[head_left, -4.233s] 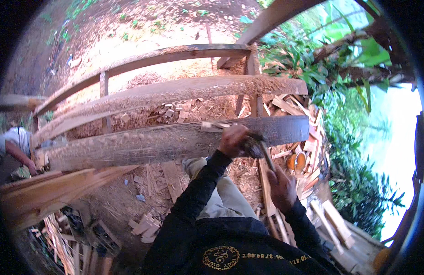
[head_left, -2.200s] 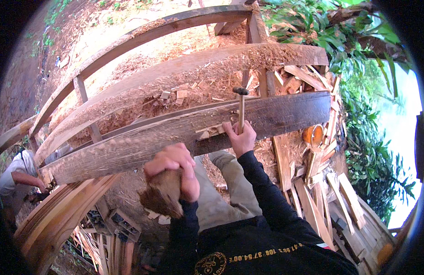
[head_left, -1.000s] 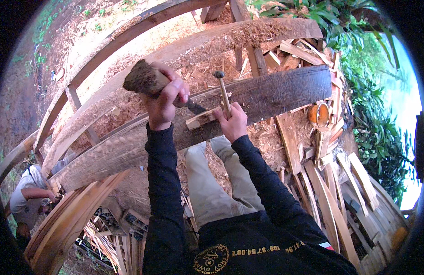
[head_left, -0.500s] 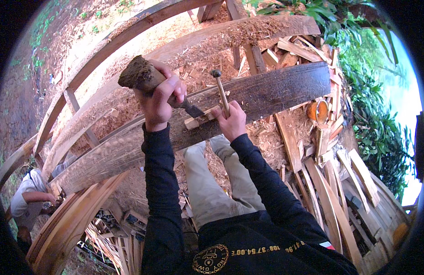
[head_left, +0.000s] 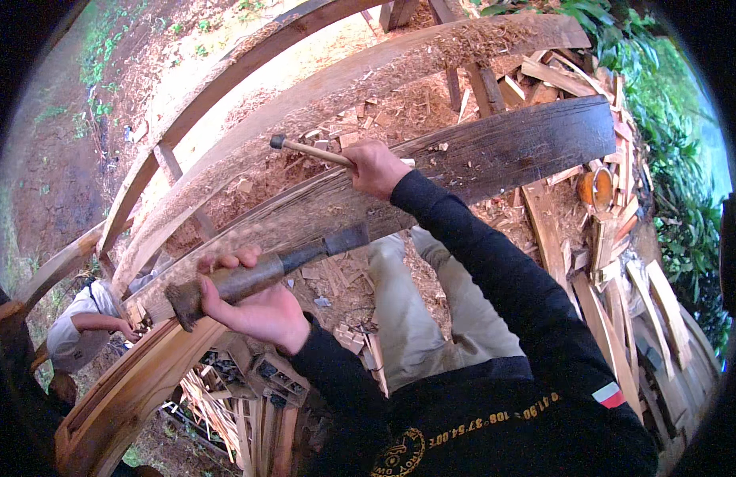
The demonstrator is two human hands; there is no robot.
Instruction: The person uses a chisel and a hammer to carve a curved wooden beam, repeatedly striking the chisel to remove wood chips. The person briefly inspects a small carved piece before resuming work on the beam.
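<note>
Our left hand (head_left: 266, 312) curls around the chisel (head_left: 244, 280) by the dark plank (head_left: 531, 147); right hand (head_left: 376, 168) clasps the hammer (head_left: 314, 152). We should angle the blade (head_left: 348, 238) off our legs (head_left: 403, 326).

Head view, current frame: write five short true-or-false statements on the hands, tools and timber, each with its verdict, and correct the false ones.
1. The left hand holds a chisel by its thick handle. True.
2. The right hand is empty. False: it grips a small hammer by its pale handle.
3. The hammer's head points toward the picture's left. True.
4. The chisel's blade points toward the picture's left. False: it points toward the right.
5. The orange object rests on the dark plank. False: it lies among wood offcuts, off the plank.
</note>
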